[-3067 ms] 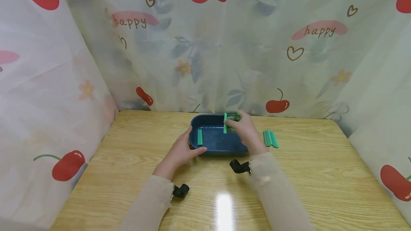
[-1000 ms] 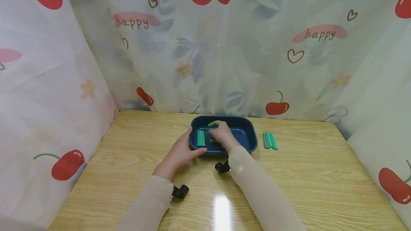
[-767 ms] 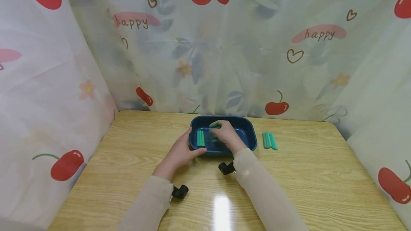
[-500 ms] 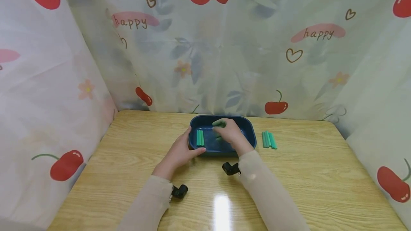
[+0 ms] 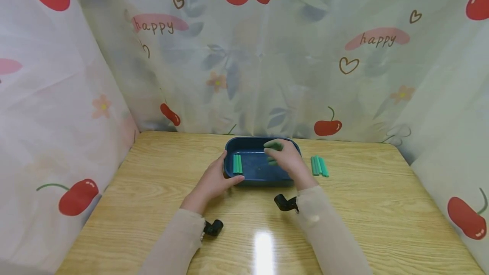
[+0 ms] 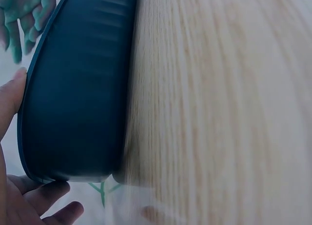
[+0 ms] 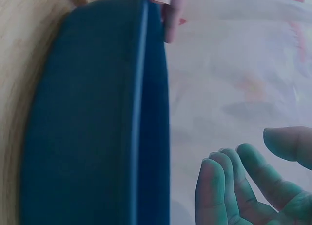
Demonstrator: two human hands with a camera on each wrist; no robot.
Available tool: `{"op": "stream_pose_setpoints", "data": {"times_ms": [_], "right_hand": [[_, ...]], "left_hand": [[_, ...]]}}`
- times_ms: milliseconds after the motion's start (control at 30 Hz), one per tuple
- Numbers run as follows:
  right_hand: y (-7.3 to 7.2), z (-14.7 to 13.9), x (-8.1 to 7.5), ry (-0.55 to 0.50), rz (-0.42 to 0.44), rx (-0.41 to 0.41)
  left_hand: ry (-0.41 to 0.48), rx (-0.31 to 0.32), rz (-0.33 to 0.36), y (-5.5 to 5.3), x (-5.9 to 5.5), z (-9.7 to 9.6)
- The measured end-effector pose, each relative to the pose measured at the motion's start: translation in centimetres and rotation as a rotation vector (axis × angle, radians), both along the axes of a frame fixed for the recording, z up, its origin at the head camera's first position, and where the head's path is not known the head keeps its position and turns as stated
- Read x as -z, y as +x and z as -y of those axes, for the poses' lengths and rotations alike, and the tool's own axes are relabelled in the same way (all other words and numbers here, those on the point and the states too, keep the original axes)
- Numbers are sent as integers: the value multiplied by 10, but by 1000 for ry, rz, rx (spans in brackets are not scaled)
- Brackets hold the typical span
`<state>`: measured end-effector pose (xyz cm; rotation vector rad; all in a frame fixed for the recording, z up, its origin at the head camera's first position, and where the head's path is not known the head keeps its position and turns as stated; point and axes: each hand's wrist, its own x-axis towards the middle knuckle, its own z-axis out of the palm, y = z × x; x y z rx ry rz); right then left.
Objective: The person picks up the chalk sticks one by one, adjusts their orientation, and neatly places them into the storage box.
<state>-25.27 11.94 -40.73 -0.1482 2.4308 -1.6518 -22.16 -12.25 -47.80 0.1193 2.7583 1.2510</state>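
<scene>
My left hand (image 5: 212, 181) grips the left end of a dark blue oblong basin (image 5: 263, 180), thumb at its near rim and fingers around the end. The left wrist view shows this thumb (image 6: 10, 100) against the wall. Inside the basin, at its left, three slim green sticks (image 5: 237, 164) lie side by side. Over the basin's right part hovers my right hand (image 5: 286, 158), its fingers loosely bent with a gap to the thumb. Nothing is between those fingers (image 7: 258, 176) in the right wrist view, and they have a green tint.
Several more green sticks (image 5: 319, 166) lie together on the wooden table (image 5: 363, 207), just right of the basin. A patterned cloth (image 5: 259, 75) hangs behind the table and along both sides. Each wrist carries a small black camera (image 5: 285, 203).
Three seconds ago my right hand held a green stick above the basin; a third stick now lies beside the other two. The emptied right hand has since moved rightward. My left hand stays put.
</scene>
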Motion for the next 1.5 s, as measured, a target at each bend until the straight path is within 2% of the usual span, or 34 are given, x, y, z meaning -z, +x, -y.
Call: {"op": "stream_pose_setpoints", "data": {"times_ms": [333, 533, 733, 900, 1133, 1300, 1500], "right_hand": [[11, -23, -14, -24, -16, 18], [18, -34, -16, -28, -33, 45], [20, -46, -18, -46, -67, 88], [22, -59, -20, -23, -121, 124], [21, -81, -10, -3, -209, 198], [18, -95, 2, -8, -219, 259], [13, -114, 16, 34, -207, 315]], "left_hand": [[-6, 3, -11, 0, 0, 0], [-13, 3, -9, 0, 1, 0], [-13, 1, -7, 0, 2, 0], [-9, 3, -11, 0, 1, 0], [-13, 3, -17, 0, 1, 0], [-19, -3, -16, -1, 1, 0], [-24, 0, -14, -1, 1, -1]]}}
